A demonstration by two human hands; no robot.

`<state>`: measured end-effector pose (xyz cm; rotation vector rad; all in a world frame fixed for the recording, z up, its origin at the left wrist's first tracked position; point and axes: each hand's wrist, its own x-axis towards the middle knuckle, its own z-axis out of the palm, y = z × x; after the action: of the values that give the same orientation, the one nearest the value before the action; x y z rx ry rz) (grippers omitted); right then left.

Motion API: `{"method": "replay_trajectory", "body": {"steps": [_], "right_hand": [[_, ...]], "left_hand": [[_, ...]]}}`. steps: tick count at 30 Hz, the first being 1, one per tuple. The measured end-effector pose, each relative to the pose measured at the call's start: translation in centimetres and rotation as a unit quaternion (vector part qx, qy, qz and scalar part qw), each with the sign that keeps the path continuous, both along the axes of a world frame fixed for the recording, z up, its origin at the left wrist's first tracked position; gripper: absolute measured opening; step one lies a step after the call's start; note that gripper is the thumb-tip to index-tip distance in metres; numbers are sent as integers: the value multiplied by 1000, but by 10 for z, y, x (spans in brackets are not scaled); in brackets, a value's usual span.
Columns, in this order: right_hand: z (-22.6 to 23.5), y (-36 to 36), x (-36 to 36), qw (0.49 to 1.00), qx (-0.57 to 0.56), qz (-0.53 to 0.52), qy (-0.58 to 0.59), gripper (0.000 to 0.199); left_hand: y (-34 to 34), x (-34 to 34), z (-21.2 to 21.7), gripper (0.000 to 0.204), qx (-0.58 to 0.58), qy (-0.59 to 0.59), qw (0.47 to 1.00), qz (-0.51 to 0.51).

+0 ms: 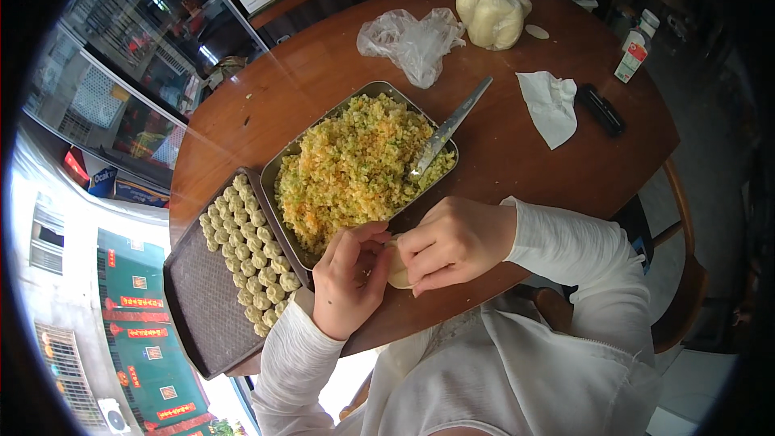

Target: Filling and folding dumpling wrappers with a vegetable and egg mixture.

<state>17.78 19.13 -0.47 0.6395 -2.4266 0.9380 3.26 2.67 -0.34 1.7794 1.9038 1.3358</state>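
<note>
My left hand (349, 278) and my right hand (452, 242) meet at the near edge of a round wooden table (517, 169). Both pinch a small pale dumpling (397, 268) between their fingers. Just beyond them stands a metal tray (278, 163) heaped with yellow and green chopped filling (355, 169). A metal spoon (452, 123) rests in its far right corner. To the left lies a dark mesh tray (202, 307) with several folded dumplings (246, 246) in rows along its right side.
A bagged lump of white dough (491, 10) sits at the table's far side. A crumpled clear plastic bag (413, 40) lies beside it. A white tissue (550, 106), a dark flat device (601, 109) and a small bottle (636, 47) lie at the right. A wooden chair (686, 274) stands at the right.
</note>
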Motion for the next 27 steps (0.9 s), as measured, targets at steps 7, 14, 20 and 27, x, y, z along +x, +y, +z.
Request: {"method": "replay_trajectory", "body": {"steps": [7,14,20,27], "right_hand": [[10,-6,4,969,-178,142,-93,9],[28,3,11,884,-333,246,-216,5],[18,-1,7,889,-414,56,-187,11],[15,3,2,872,-469,-16,-139,16]], "left_hand": [[2,1,1,21,16,28,999,2],[1,0,0,21,29,72,997,3],[1,-5,1,26,56,141,988,5],[-10,-5,8,33,34,-143,988,-46]]}}
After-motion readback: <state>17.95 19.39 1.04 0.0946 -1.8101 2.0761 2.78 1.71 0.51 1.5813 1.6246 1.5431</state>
